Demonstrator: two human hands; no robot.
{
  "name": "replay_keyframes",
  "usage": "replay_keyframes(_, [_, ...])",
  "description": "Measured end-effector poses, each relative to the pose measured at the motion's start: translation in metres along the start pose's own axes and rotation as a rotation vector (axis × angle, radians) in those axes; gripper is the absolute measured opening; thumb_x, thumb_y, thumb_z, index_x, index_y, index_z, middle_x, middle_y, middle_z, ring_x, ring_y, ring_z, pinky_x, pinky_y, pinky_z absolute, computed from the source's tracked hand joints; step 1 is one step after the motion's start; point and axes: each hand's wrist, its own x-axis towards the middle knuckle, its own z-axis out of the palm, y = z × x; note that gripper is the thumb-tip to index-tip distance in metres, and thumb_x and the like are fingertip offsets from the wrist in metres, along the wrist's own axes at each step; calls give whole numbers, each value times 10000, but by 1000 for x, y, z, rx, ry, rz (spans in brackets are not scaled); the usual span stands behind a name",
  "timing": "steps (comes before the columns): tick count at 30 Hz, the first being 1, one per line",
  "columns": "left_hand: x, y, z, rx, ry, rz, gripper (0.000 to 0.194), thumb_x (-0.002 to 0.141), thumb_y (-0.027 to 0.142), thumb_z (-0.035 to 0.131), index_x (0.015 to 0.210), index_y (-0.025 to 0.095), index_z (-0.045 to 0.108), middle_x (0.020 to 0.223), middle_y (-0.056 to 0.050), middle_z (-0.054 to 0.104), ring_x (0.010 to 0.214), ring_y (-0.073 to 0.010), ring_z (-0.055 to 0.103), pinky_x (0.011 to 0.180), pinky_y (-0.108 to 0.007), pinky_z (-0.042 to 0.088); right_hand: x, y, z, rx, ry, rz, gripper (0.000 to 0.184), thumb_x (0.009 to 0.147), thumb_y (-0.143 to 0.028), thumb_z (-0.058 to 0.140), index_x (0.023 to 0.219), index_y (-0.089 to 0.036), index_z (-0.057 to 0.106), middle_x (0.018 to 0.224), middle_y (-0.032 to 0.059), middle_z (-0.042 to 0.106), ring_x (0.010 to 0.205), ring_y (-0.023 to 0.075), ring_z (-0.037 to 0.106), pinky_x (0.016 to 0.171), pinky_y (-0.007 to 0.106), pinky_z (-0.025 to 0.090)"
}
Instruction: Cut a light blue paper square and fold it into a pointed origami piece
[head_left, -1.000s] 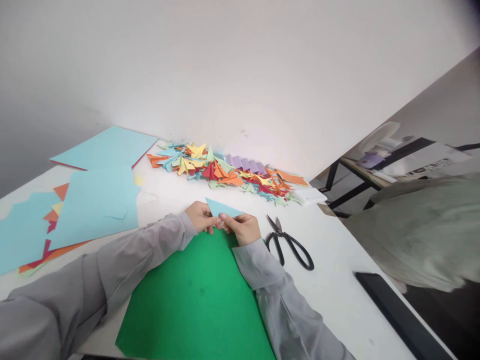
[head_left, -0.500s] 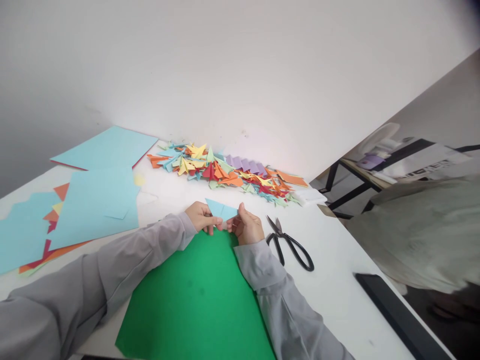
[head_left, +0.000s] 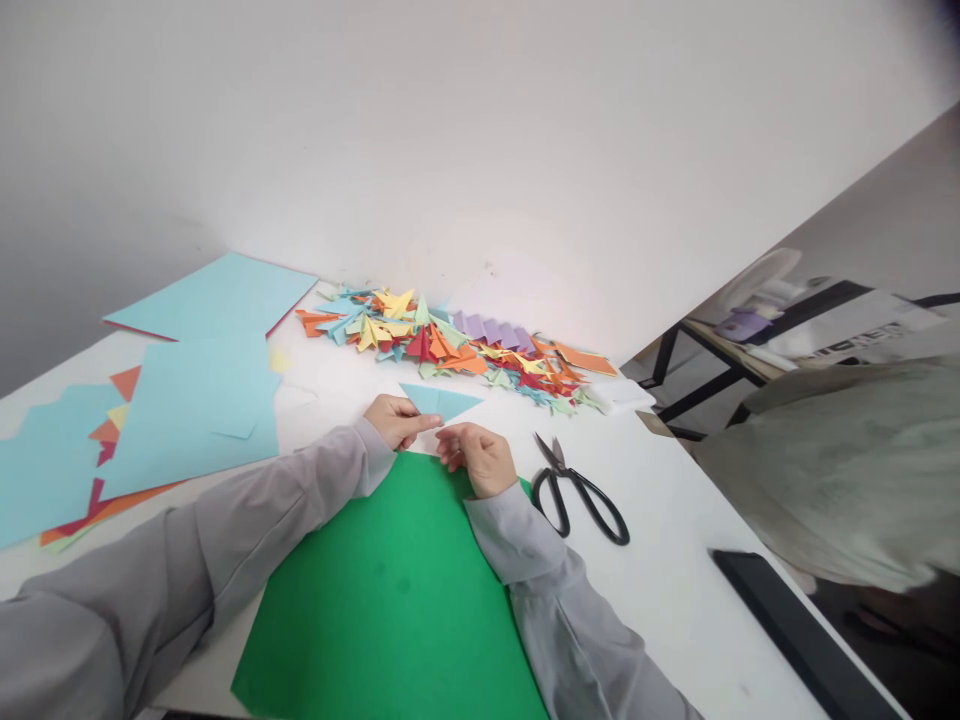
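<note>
My left hand (head_left: 395,420) is closed in a pinch on a folded light blue paper (head_left: 454,401), its thumb lying along the lower edge. The paper has a triangular shape with a pointed tip to the right. Just below it is my right hand (head_left: 482,460), loosely curled with fingers slightly apart and seemingly holding nothing. Its fingertips are close to my left thumb. Under both wrists lies a large green sheet (head_left: 397,590). Black-handled scissors (head_left: 574,485) rest partly spread on the white table, right of my right hand.
Along the wall runs a pile of small folded papers (head_left: 427,335) in many colours, with purple folded pieces (head_left: 491,330) behind. Light blue sheets (head_left: 199,420) and coloured scraps cover the left side. A black bar-shaped object (head_left: 795,625) lies at the right edge; a person's clothing (head_left: 840,470) shows beyond.
My right hand has come off the blue paper's right corner and moved slightly down and left. The paper has turned, its right tip now showing. My left hand keeps its pinch.
</note>
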Motion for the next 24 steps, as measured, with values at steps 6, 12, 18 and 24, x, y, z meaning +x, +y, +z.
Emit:
replay_keyframes(6, [-3, 1, 3, -29, -89, 11, 383, 520, 438, 674, 407, 128, 479, 261, 61, 375, 263, -33, 302, 324, -195, 213, -6, -8, 5, -81, -21, 1, 263, 582, -394, 673, 475, -161, 614, 420, -5, 565, 360, 76, 453, 389, 207, 357])
replay_keyframes(12, [-2, 0, 2, 15, -135, -3, 410, 588, 478, 609, 414, 126, 490, 269, 53, 382, 269, -34, 315, 338, -190, 226, -6, -10, 3, -1, -22, 68, 250, 560, -358, 696, 448, -155, 602, 404, -12, 560, 338, 62, 453, 369, 187, 348])
replay_keyframes(18, [-5, -1, 2, 111, -119, 35, 426, 624, 475, 577, 399, 122, 495, 254, 59, 335, 273, -31, 302, 337, -184, 218, -3, -7, 0, 23, -20, 96, 270, 575, -379, 684, 459, -153, 591, 360, -30, 526, 315, 56, 427, 356, 185, 326])
replay_keyframes(24, [-2, -1, 2, -14, 52, -11, 395, 513, 434, 677, 379, 131, 463, 257, 52, 386, 256, -37, 316, 320, -192, 230, -4, -9, 1, 6, -37, 107, 260, 538, -344, 717, 456, -149, 564, 391, -29, 552, 317, 60, 452, 350, 181, 349])
